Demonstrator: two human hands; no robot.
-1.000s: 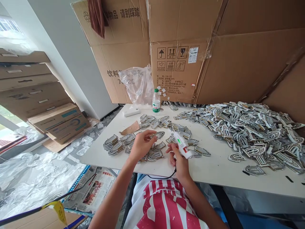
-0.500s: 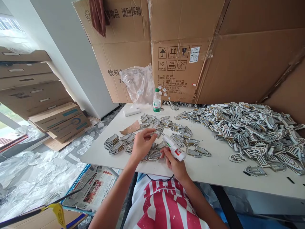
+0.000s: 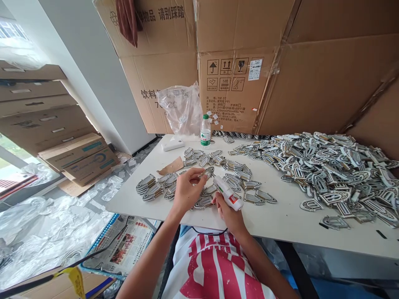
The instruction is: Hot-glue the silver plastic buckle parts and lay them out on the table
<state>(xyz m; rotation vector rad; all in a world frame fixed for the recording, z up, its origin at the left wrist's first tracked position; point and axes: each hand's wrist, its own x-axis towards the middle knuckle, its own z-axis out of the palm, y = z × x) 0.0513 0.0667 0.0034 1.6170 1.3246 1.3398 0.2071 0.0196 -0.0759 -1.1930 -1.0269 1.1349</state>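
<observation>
White table (image 3: 280,226), two hands, one bottle (image 3: 205,132), one white tool (image 3: 227,193)

I hold a small grey pointed frame (image 3: 209,170) above the table, just beside the tip of my slanting white tool (image 3: 228,193).

On table (image 3: 280,224), heap of parts (image 3: 330,166) is piled R; smaller grps (image 3: 152,192) are spread ctr to L. Bottle (image 3: 205,135) is set nr rear, w/ bag (image 3: 183,114) to its L; cardboard (image 3: 237,33) is stood behind. Boxes (image 3: 90,166) are stacked far L.
</observation>
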